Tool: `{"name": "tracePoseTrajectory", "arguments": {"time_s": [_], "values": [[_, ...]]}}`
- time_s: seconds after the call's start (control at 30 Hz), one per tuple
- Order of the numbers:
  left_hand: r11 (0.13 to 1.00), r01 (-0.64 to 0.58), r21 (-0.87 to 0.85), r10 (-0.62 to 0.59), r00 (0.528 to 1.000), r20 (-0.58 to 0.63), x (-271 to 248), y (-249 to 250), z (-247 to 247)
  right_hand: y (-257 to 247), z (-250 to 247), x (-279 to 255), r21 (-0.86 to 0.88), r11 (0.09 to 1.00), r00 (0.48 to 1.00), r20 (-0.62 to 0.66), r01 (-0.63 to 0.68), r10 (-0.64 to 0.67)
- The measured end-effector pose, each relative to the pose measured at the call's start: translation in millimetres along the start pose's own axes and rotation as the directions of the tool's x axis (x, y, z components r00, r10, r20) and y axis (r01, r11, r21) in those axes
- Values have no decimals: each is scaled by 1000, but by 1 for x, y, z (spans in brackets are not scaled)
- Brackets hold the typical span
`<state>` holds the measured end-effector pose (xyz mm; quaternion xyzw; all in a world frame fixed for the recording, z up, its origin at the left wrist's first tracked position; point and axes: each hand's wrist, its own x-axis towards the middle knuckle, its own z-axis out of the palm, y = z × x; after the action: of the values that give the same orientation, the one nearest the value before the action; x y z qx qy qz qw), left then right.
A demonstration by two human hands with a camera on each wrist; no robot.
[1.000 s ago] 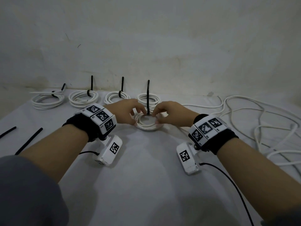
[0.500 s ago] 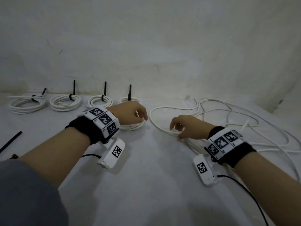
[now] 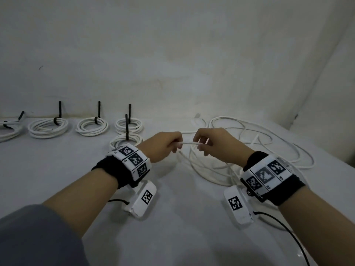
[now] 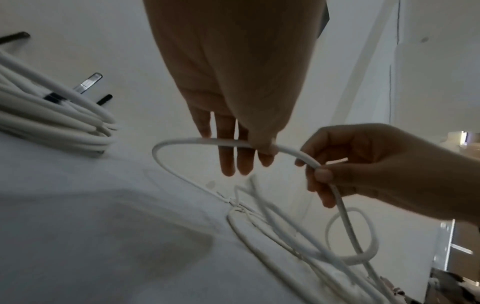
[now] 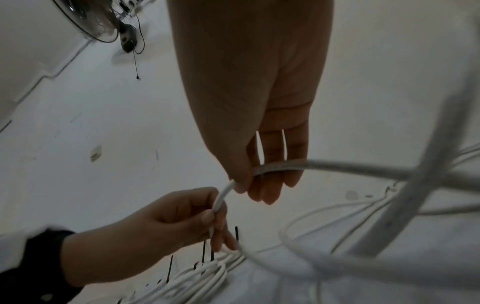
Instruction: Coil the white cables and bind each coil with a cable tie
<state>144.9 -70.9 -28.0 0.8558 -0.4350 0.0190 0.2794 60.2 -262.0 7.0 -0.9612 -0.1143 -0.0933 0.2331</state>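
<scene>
A loose white cable (image 3: 189, 143) stretches between my two hands just above the white table (image 3: 182, 237). My left hand (image 3: 175, 144) pinches one part between thumb and fingers (image 4: 262, 147). My right hand (image 3: 200, 144) pinches it a short way to the right, and the cable (image 4: 337, 197) drops from there into a loose tangle (image 3: 269, 148) on the table. The right wrist view shows the cable (image 5: 337, 166) running across my right fingers (image 5: 270, 181). Several coils bound with black ties lie at the back left, the nearest coil (image 3: 125, 140) just left of my left hand.
Bound coils (image 3: 48, 127) (image 3: 91, 126) (image 3: 128, 124) line the wall, their tie tails standing upright. Loose cable loops spread over the right side towards the table's edge (image 3: 326, 160). A fan (image 5: 91, 22) stands on the floor beyond the table.
My left hand has left the tied coil and moved right. My right hand has lifted a loose cable. Both hands now hold that cable between them, close together.
</scene>
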Motion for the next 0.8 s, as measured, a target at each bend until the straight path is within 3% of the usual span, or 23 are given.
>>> {"name": "tracePoseTrajectory", "arguments": {"time_s": [0.2, 0.37, 0.47, 0.57, 0.67, 0.8], "values": [[993, -21, -114, 9, 994, -111, 3, 16, -4, 15, -48, -32, 163, 987, 985, -169, -7, 35], [989, -16, -148, -14, 980, -197, 3, 6, -9, 27, -83, -50, 417, 908, 903, -403, 39, 147], [984, -56, -171, 7, 961, -275, 4, 10, -10, 33, -92, -55, 465, 885, 883, -420, 9, 212], [974, -119, -193, 41, 929, -368, 6, 28, -17, 29, -93, -53, 350, 935, 922, -345, -50, 178], [977, -122, -174, 43, 916, -400, 6, 48, -26, 3, -93, -49, 155, 988, 959, -280, 8, 36], [966, -189, -175, 95, 892, -442, 0, 73, -30, -42, -86, -38, -53, 993, 979, -173, 102, -110]]}}
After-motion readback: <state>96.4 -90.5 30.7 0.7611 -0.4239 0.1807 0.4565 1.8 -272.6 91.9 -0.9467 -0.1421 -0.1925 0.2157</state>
